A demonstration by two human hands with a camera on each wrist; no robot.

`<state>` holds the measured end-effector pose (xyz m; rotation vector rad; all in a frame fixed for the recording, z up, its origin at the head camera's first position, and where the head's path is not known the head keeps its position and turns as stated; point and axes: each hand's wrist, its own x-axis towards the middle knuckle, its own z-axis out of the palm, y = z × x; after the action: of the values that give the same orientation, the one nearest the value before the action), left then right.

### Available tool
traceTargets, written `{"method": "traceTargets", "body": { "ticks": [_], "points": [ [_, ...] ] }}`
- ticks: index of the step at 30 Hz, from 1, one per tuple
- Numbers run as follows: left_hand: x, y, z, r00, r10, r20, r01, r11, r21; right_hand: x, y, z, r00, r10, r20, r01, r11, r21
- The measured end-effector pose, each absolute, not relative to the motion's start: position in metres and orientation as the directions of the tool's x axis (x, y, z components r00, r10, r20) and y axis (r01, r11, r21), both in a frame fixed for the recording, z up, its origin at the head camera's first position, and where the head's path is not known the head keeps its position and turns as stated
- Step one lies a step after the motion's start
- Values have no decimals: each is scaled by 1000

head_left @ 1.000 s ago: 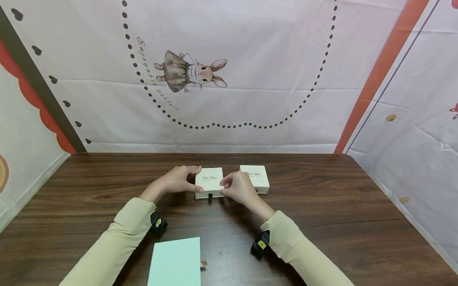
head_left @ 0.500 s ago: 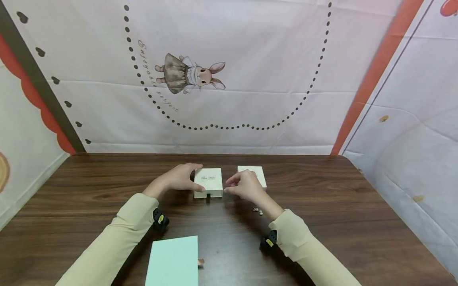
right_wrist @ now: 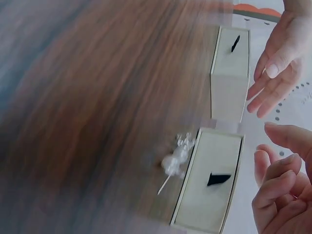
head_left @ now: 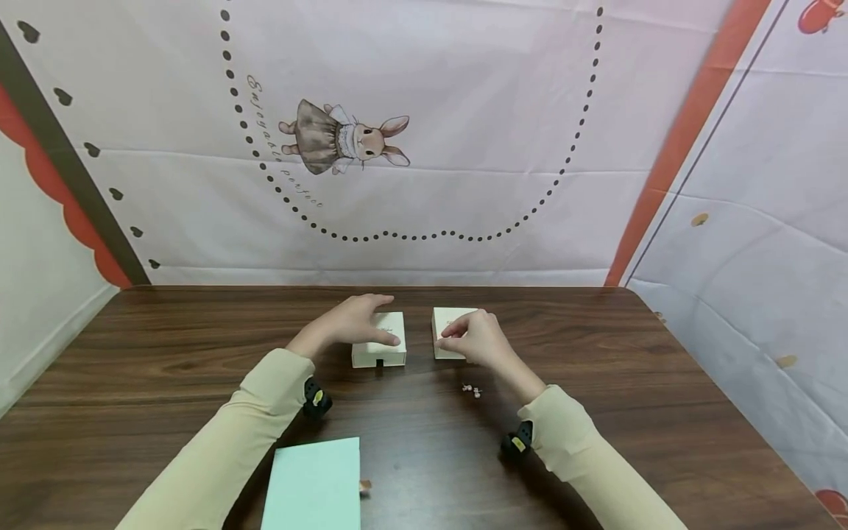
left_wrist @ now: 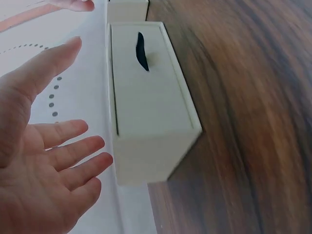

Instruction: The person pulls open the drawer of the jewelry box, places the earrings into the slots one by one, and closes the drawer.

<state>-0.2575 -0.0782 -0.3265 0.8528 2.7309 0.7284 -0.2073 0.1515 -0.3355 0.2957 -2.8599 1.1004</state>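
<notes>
boxes (head_left: 379, 353) sit beneath spread left hand (head_left: 354, 320) and loosely curled right hand (head_left: 481, 337)

"What's changing over this last second?"
"The right hand (head_left: 475, 336) is leaving the right edge of the left box (head_left: 394, 324) and is now overlapping the right box (head_left: 445, 318) in the head view, hiding more of its top."
"And the left hand (head_left: 358, 321)?"
"It's shifting rightward from the left box's left side, and its fingers are now reaching across the top, covering most of the lettering."
"Is anything coming into sight?"
"Yes, small whitish trinkets (head_left: 472, 390) are appearing in front of the right box, as the right forearm (head_left: 520, 374) is moving off them."
</notes>
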Motion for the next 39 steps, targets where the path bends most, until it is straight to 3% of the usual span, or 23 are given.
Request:
{"method": "traceTargets", "body": {
  "ticks": [23, 39],
  "points": [
    [-265, -18, -323, -792, 608, -49, 501, 695, 517, -203, 194, -349, -999, 9, 36, -16, 759, -651],
    [-271, 6, -328, -784, 615, -89, 500, 710, 496, -199, 199, -350, -995, -47, -87, 19, 769, -639]
  ]
}}
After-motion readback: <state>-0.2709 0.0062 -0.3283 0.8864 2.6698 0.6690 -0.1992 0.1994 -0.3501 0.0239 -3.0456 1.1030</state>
